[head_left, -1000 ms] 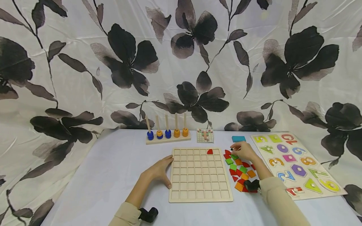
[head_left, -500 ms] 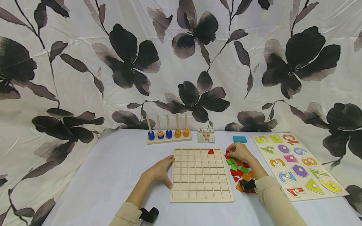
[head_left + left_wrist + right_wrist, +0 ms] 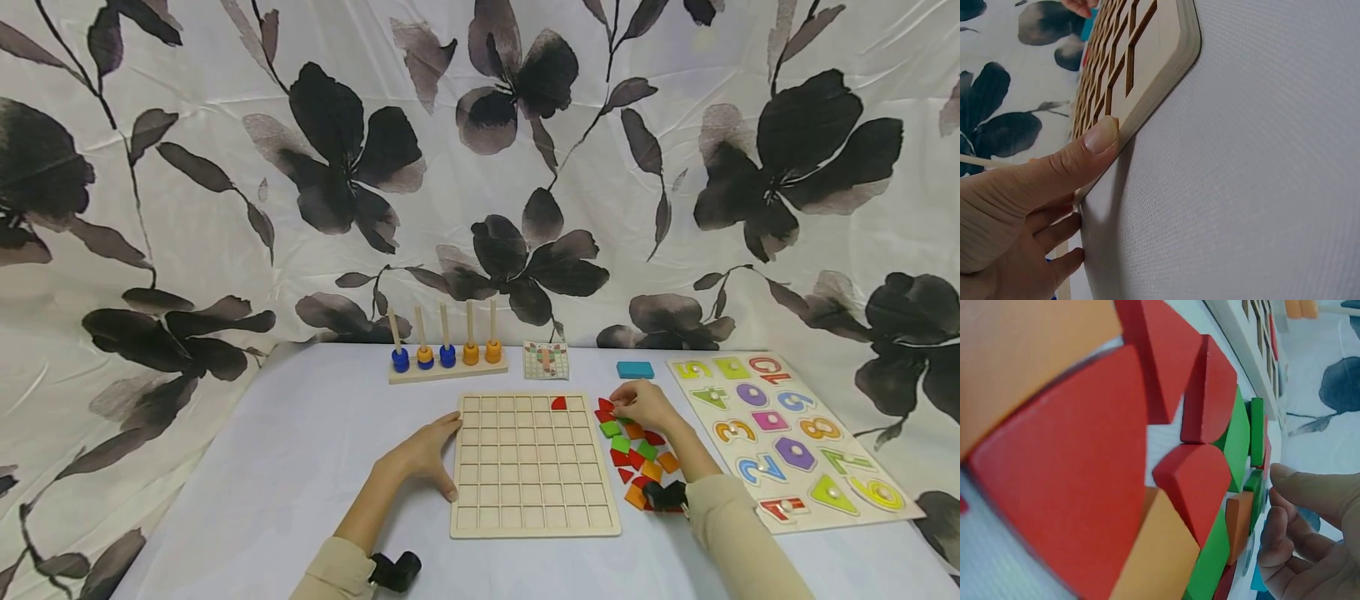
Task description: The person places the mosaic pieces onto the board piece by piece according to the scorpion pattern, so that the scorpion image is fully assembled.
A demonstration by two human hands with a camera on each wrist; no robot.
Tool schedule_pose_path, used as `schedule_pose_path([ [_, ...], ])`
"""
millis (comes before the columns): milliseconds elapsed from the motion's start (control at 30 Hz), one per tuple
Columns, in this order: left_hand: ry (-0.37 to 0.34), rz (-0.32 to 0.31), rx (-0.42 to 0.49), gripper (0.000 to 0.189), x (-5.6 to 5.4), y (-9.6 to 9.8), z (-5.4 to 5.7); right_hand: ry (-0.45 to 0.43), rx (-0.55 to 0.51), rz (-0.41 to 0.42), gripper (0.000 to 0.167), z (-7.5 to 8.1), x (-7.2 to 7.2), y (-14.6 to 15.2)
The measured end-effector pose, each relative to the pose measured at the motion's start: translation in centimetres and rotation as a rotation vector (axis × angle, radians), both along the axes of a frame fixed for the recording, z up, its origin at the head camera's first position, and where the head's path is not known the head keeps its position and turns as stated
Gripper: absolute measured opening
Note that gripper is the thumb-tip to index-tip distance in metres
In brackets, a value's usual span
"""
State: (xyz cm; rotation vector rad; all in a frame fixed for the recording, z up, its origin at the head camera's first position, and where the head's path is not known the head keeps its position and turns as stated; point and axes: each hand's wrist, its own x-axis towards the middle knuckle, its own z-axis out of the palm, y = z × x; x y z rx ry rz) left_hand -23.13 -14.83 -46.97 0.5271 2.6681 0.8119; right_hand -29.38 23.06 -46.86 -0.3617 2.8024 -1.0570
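A wooden grid board (image 3: 534, 530) lies on the table with one red quarter-round tile (image 3: 558, 403) in its top row. My left hand (image 3: 420, 454) rests against the board's left side, thumb and fingers spread; in the left wrist view the thumb (image 3: 1079, 159) touches the edge. To the right of the board is a loose pile of red, green and orange tiles (image 3: 620, 444). My right hand (image 3: 643, 406) is at the far end of that pile, fingers bent, thumb close to the index finger. In the right wrist view no tile shows clearly between the fingertips.
A bead stacker (image 3: 447, 375) with several pegs and a small pattern card (image 3: 546, 361) stand behind the board. Beyond the pile lies a blue block (image 3: 635, 370). A number and shape puzzle board (image 3: 757, 417) sits on the right. A floral cloth (image 3: 480, 183) hangs behind.
My right hand moved left onto the red tiles at the pile's far end, then back slightly right, uncovering them. My left hand stays at the board's edge.
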Motion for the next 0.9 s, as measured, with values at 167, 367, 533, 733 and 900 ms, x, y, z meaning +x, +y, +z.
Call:
schedule_pose_path([
  [167, -0.005, 0.003, -0.003, 0.111, 0.0, -0.1, -0.1, 0.044, 0.052, -0.023, 0.019, -0.1, -0.1, -1.0],
  [367, -0.002, -0.017, 0.0, 0.111, -0.1, -0.2, -0.3, 0.026, 0.172, -0.127, 0.023, -0.3, -0.5, -2.8],
  [533, -0.003, -0.023, -0.01, 0.111, -0.2, -0.2, -0.3, -0.004, 0.158, -0.188, 0.02, -0.2, -0.7, -3.5],
  [733, -0.007, -0.013, -0.01, 0.111, -0.1, -0.1, -0.2, -0.041, 0.101, -0.165, 0.016, 0.4, -0.8, -3.5],
  [900, -0.005, -0.005, -0.014, 0.111, 0.0, -0.1, 0.0, -0.082, -0.04, -0.141, 0.014, 1.0, -0.8, -3.4],
])
